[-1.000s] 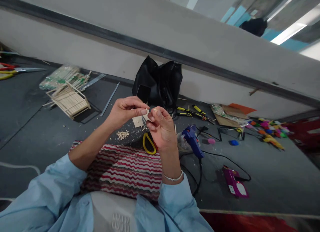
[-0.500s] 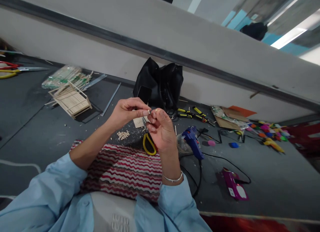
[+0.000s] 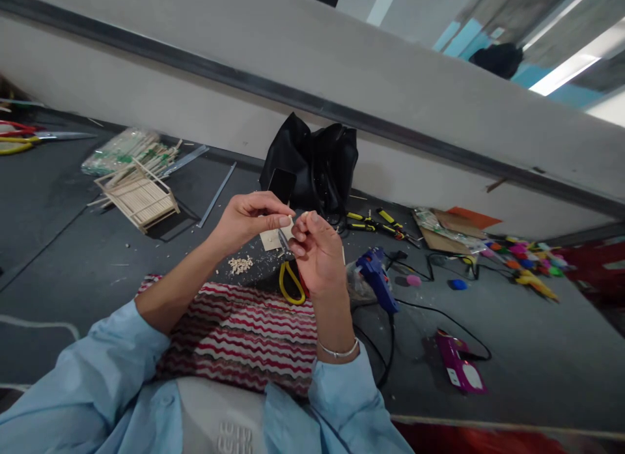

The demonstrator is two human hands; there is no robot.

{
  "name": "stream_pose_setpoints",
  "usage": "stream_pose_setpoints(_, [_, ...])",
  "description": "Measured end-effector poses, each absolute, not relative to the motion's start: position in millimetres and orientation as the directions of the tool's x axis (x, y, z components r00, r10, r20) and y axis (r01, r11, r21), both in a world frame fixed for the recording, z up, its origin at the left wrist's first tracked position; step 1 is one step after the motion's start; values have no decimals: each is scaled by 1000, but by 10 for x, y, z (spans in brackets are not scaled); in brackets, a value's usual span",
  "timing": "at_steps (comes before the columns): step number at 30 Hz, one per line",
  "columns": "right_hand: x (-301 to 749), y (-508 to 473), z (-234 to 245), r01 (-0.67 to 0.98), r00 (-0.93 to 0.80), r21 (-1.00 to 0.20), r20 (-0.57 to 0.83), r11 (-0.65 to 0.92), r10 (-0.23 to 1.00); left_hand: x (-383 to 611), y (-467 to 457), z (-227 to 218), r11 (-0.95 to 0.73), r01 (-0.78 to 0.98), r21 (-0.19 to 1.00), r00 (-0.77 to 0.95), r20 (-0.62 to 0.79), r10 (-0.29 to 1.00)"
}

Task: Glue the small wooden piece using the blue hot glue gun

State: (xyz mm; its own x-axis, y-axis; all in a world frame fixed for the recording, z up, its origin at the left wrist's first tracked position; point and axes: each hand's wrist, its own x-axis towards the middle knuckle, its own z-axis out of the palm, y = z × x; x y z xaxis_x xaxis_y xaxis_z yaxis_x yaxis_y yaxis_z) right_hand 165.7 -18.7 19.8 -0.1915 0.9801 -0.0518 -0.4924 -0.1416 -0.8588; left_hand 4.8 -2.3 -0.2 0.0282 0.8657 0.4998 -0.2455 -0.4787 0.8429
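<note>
Above the table, my left hand (image 3: 251, 221) pinches a tiny pale piece between thumb and forefinger; it looks like a bit of wooden stick. Just to its right, my right hand (image 3: 319, 255) is closed with thumb against curled fingers, and what it holds, if anything, is too small to make out. Below and behind the right hand lie scissors (image 3: 291, 284) with yellow-and-red handles, their blades partly hidden. A pile of small cut wooden bits (image 3: 241, 265) sits below the left hand. A pale square card (image 3: 270, 240) lies beneath the fingers.
A small slatted stick structure (image 3: 139, 197) stands at left near bagged sticks (image 3: 122, 151). A black bag (image 3: 312, 164) and a phone (image 3: 282, 184) are behind my hands. At right are a blue glue gun (image 3: 377, 278), pliers (image 3: 385, 225), pom-poms (image 3: 527, 253) and a striped cloth (image 3: 239, 337) in front.
My right hand has shifted slightly right, opening a small gap between the fingertips of both hands. My left hand has stayed nearly still.
</note>
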Motion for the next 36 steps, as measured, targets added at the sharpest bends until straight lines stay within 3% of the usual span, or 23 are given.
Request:
stream_pose_setpoints(11, [1695,-159,210,-464,-242,-873,-39,-151,969,52,-25,-5,-475,-235,848,31,495,868])
stream_pose_setpoints(26, [1740,-184,245,-348,-186,-937,27,-40,982,36,-8,-11,-489,-231,841,50,512,858])
stream_pose_setpoints(36, [1759,-183,245,-306,-279,-945,-25,-114,960,68,-16,-33,-430,-310,848,121,484,867])
